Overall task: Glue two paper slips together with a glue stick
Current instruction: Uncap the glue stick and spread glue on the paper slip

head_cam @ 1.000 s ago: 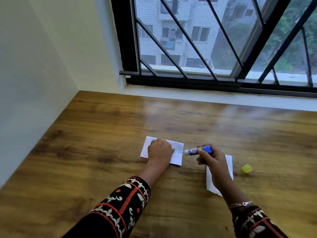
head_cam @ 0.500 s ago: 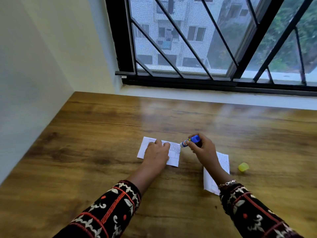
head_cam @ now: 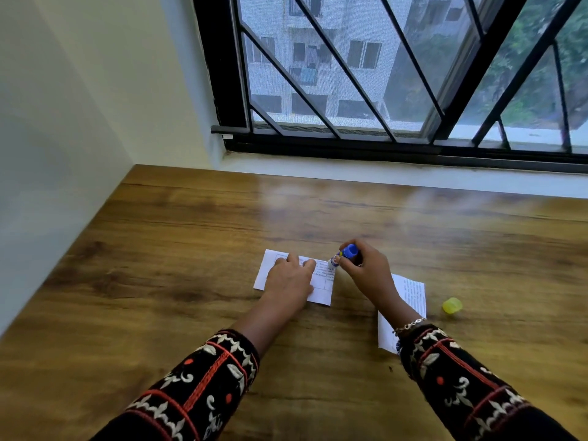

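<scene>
A white printed paper slip (head_cam: 324, 286) lies flat on the wooden table (head_cam: 191, 249). My left hand (head_cam: 291, 281) rests palm-down on it, fingers spread, pinning it. My right hand (head_cam: 366, 268) grips a blue glue stick (head_cam: 345, 253), tilted so that its tip touches the slip's far right corner. A second printed slip (head_cam: 412, 292) lies to the right, partly hidden under my right wrist and sleeve.
The glue stick's yellow cap (head_cam: 451, 305) lies loose on the table right of the second slip. A white wall (head_cam: 63, 154) borders the table on the left. A barred window (head_cam: 397, 74) and its sill run along the far edge.
My right hand has swung the glue stick from lying sideways beside the slip to tilted down, its tip now on the slip's right corner. The left hand has stayed on the slip.
</scene>
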A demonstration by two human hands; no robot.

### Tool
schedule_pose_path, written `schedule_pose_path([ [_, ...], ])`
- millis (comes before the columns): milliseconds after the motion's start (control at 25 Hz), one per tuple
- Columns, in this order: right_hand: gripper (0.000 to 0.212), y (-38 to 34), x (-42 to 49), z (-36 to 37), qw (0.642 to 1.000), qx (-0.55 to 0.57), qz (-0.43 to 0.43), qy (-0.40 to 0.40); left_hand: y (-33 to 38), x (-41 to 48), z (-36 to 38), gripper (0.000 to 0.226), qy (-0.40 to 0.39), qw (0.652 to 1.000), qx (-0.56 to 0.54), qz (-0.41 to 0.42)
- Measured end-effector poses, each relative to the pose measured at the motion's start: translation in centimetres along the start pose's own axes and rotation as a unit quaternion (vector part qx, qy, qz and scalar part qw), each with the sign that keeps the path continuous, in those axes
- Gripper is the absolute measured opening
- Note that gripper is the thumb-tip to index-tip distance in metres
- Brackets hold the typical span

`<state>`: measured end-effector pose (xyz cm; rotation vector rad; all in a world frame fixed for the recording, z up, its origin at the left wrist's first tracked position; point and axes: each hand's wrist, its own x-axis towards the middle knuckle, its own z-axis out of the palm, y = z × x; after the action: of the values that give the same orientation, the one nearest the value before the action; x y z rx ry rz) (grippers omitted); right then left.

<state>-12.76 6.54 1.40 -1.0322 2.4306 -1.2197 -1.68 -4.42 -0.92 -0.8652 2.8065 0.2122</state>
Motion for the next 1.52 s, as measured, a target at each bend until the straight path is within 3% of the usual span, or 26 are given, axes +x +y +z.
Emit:
schedule_pose_path([
  [880, 0.016, -0.5, -6.7, -0.6, 0.996, 0.022, -0.008, -0.089, 0.2, -0.4, -1.0, 0.051, -0.009, 1.0, -0.001, -0.008],
  [1120, 0.008, -0.1, -6.6, -1.9, 0.974, 0.205, 0.084, -0.038, -0.9, -0.9, -2.1, 0.032, 0.003, 0.998, 0.032, 0.049],
  [1240, 0.008, 0.3, -6.8, -2.5, 0.951, 0.281, 0.122, -0.035, -1.8, -1.0, -3.0, 0.038, -0.005, 0.997, -0.001, 0.073],
  [1520, 0.008, 0.8, -7.5, -3.1, 0.934, 0.324, 0.145, -0.036, -3.4, -1.3, -2.9, 0.045, -0.005, 0.99, -0.073, 0.116],
])
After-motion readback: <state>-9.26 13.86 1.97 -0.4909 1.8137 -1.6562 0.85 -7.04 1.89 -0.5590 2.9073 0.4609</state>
